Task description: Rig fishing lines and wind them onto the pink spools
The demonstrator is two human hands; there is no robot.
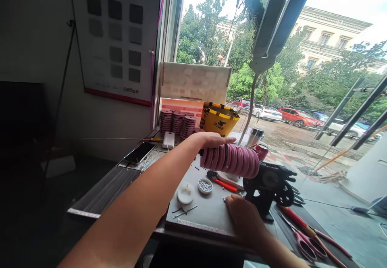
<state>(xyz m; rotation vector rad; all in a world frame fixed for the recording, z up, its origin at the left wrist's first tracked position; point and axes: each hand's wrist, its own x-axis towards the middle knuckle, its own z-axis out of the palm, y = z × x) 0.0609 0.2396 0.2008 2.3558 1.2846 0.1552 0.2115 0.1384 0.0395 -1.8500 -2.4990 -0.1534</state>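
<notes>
My left hand [216,139] lies flat, fingers stretched out, on top of a row of pink discs [229,160] carried by a black machine [269,183]. Low at the machine's left side, my right hand [242,211] is closed near the board, its fingertips beside a small silvery piece [224,199]. What those fingers hold is too small to name. Left of it stand a small white dish of grey beads [205,185] and a round white lid [185,193]. Orange-handled pliers [224,185] lie behind the dish.
Stacks of pink discs [178,123], a yellow bag [219,121] and a white box [168,140] stand at the back. A phone [139,152] lies at the left. Pink-handled scissors [308,246] lie at the right. A lamp arm [253,94] rises behind the machine.
</notes>
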